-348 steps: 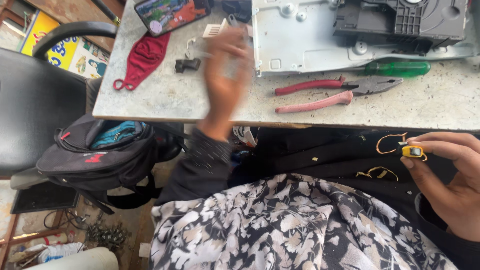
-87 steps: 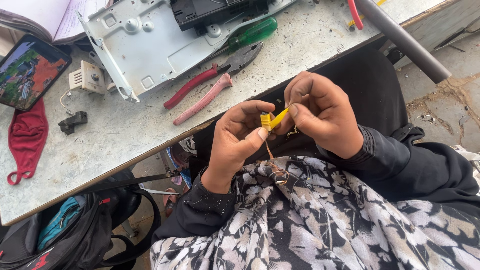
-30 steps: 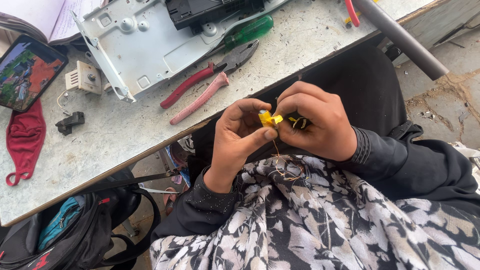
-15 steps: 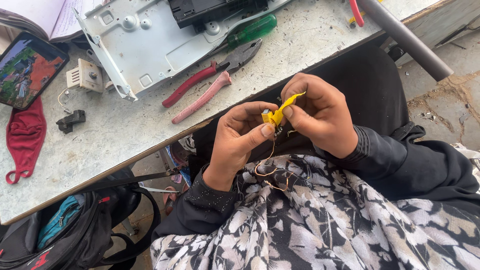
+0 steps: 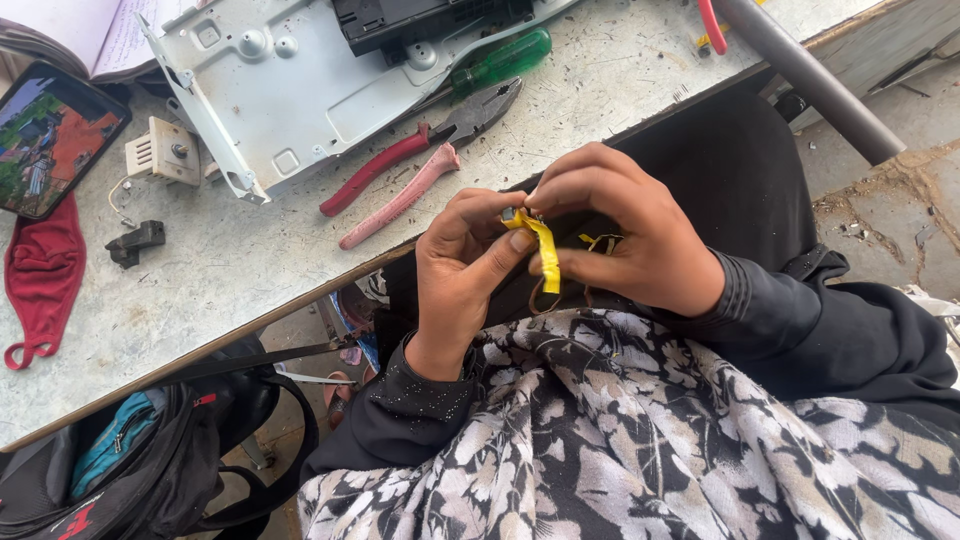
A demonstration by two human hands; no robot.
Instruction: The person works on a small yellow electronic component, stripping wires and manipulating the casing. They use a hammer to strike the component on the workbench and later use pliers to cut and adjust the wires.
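Below the near edge of the speckled grey stone counter [image 5: 200,290], over the lap, both hands met around a strip of yellow tape [image 5: 545,255]. The left hand [image 5: 465,265] pinched the upper end of the strip between thumb and forefinger. The right hand [image 5: 625,235] curled over the same spot, its fingertips pressed together on the tape end and on a small part that the fingers hid. Thin coppery wire loops [image 5: 545,298] hung just beneath the hands, over a black-and-white floral cloth [image 5: 640,440].

On the counter, a pair of red-handled steel pliers [image 5: 420,165] lay near the middle of the near edge, jaws pointing to the far side. A green-handled screwdriver [image 5: 500,60] lay just beyond the pliers' jaws. A pale grey sheet-metal chassis [image 5: 280,90] rested along the far edge, carrying a black plastic module [image 5: 420,18] on its top. Toward the left edge lay a beige plastic plug block [image 5: 160,155], a small black clip [image 5: 135,243], a phone with a lit screen [image 5: 55,135] and a red cloth face mask [image 5: 40,285].

Under the counter's left corner, a black backpack [image 5: 140,470] stood open; a blue-green fabric item [image 5: 115,440] showed inside it, its other contents not visible.
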